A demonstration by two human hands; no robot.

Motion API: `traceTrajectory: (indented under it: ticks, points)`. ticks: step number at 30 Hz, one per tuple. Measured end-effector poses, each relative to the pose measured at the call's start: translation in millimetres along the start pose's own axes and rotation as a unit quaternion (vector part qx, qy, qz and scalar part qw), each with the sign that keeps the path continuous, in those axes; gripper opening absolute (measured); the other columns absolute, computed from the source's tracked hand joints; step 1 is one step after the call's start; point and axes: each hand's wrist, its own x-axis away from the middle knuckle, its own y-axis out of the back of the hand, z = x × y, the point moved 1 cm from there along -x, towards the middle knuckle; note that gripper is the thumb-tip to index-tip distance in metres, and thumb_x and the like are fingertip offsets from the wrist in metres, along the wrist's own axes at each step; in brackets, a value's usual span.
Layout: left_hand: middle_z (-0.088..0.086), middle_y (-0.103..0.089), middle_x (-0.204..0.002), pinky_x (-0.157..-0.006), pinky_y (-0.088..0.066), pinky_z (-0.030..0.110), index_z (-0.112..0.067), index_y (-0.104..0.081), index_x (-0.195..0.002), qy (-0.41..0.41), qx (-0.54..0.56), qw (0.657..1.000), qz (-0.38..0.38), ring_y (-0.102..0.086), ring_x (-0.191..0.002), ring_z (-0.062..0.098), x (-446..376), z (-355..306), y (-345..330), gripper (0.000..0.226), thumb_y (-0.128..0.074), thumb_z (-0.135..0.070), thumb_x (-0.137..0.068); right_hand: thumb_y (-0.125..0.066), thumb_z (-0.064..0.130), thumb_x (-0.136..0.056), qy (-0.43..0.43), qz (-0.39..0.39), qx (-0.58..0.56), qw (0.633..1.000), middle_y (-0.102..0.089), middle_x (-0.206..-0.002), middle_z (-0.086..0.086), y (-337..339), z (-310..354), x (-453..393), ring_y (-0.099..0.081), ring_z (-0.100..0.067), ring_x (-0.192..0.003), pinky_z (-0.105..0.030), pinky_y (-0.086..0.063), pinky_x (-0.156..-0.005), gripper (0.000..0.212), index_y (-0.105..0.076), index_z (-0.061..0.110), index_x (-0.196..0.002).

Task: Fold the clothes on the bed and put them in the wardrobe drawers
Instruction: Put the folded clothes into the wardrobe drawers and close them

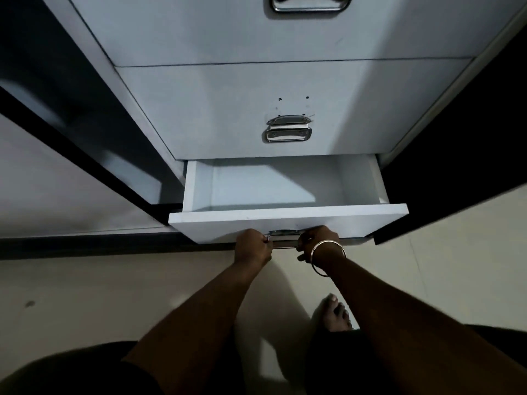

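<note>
At the wardrobe's foot, bottom drawer [288,220] stood pulled open, your left hand [253,246] and right hand [319,243] both curled around its metal handle [285,238], bangle [328,256] on right wrist.

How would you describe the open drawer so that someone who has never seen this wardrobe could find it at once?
Look at the white wardrobe with its stack of drawers. The bottom drawer, nearest the floor, is pulled partly out. Unlike the shut middle drawer above, both hands grip its metal handle.
</note>
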Motion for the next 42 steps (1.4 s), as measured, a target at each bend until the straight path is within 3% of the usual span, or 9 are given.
traceTrajectory:
  ticks: [6, 9, 12, 17, 20, 26, 29, 33, 42]
  points:
    - [0.015, -0.066, -0.116, -0.059, -0.044, 0.023, -0.006, -0.066, -0.112, -0.014, -0.235, 0.951, 0.202, -0.064, -0.105, 0.031, 45.7, -15.7, 23.3, 0.032, -0.050, -0.027, -0.095, -0.056, -0.009, -0.080, -0.029, 0.008, -0.028, 0.999, -0.074, -0.074, -0.010, -12.1, -35.5, 29.7, -0.072, -0.029, -0.060, -0.029, -0.053, -0.050, 0.031, -0.067, 0.013, -0.060]
    - [0.010, -0.062, -0.126, -0.080, -0.049, 0.029, -0.012, -0.065, -0.118, -0.047, -0.301, 0.920, 0.247, -0.059, -0.111, 0.027, 71.6, -24.6, 37.3, 0.039, -0.052, -0.040, -0.093, -0.059, -0.010, -0.081, -0.028, -0.015, -0.069, 0.997, -0.073, -0.070, -0.011, -17.1, -49.9, 45.7, -0.072, -0.033, -0.064, -0.040, -0.061, -0.058, 0.023, -0.069, 0.008, -0.069]
    - [0.009, -0.062, -0.123, -0.090, -0.049, 0.033, -0.014, -0.064, -0.118, -0.103, -0.310, 0.922, 0.208, -0.057, -0.112, 0.027, 104.8, -41.1, 57.3, 0.037, -0.051, -0.040, -0.095, -0.061, -0.010, -0.081, -0.034, -0.013, -0.089, 0.995, -0.070, -0.065, -0.004, -17.5, -58.0, 55.2, -0.070, -0.028, -0.063, -0.047, -0.061, -0.061, 0.019, -0.070, 0.006, -0.078]
    - [0.003, -0.065, -0.121, -0.094, -0.047, 0.033, -0.015, -0.065, -0.119, -0.223, -0.243, 0.935, 0.132, -0.058, -0.111, 0.021, 145.5, -68.7, 99.1, 0.035, -0.053, -0.040, -0.098, -0.079, 0.011, -0.080, -0.027, 0.043, -0.028, 0.998, -0.071, -0.103, -0.002, -6.9, -52.6, 64.5, -0.065, -0.011, -0.043, -0.024, -0.054, -0.045, 0.031, -0.069, 0.006, -0.109]
    - [0.002, -0.060, -0.131, -0.099, -0.044, 0.031, -0.018, -0.060, -0.130, -0.237, -0.217, 0.942, 0.093, -0.054, -0.120, 0.020, 141.4, -65.2, 110.9, 0.034, -0.050, -0.031, -0.100, -0.079, 0.030, -0.081, 0.029, 0.044, 0.098, 0.994, -0.067, -0.117, -0.005, 5.6, -40.6, 75.2, -0.072, -0.024, -0.078, -0.033, -0.058, -0.076, 0.048, -0.062, 0.008, -0.120]
    - [0.006, -0.055, -0.135, -0.101, -0.045, 0.041, -0.016, -0.055, -0.134, -0.175, -0.294, 0.938, 0.048, -0.050, -0.125, 0.025, 112.8, -33.1, 99.3, 0.035, -0.048, -0.022, -0.101, -0.062, 0.048, -0.082, 0.189, -0.087, 0.342, 0.916, -0.068, -0.087, -0.004, 43.5, 1.0, 127.9, -0.065, -0.030, -0.087, -0.028, -0.043, -0.065, 0.026, -0.059, 0.024, -0.073]
    - [0.005, -0.060, -0.129, -0.099, -0.047, 0.039, -0.019, -0.064, -0.126, -0.160, -0.275, 0.947, 0.042, -0.055, -0.120, 0.025, 109.2, -25.8, 96.2, 0.030, -0.059, -0.021, -0.096, -0.063, 0.049, -0.084, 0.285, -0.172, 0.295, 0.895, -0.066, -0.088, -0.003, 53.9, 16.1, 136.8, -0.064, -0.030, -0.086, -0.030, -0.043, -0.064, 0.028, -0.057, 0.022, -0.081]
    - [0.004, -0.069, -0.116, -0.093, -0.051, 0.036, -0.024, -0.072, -0.115, -0.142, -0.225, 0.964, -0.012, -0.063, -0.109, 0.025, 108.9, -22.8, 97.7, 0.025, -0.067, -0.019, -0.091, -0.053, 0.054, -0.093, 0.209, -0.082, 0.341, 0.913, -0.066, -0.124, -0.001, 55.3, 12.9, 127.8, -0.058, -0.025, -0.117, -0.032, -0.045, -0.095, 0.043, -0.062, 0.027, -0.126]
    - [0.004, -0.071, -0.108, -0.081, -0.056, 0.031, -0.022, -0.077, -0.096, -0.110, -0.294, 0.949, 0.043, -0.067, -0.098, 0.024, 136.3, -23.4, 88.5, 0.028, -0.075, -0.001, -0.077, -0.076, 0.055, -0.075, 0.142, 0.013, 0.355, 0.924, -0.071, -0.112, 0.003, 59.9, -1.1, 143.0, -0.063, -0.019, -0.106, -0.029, -0.052, -0.088, 0.039, -0.073, 0.032, -0.106]
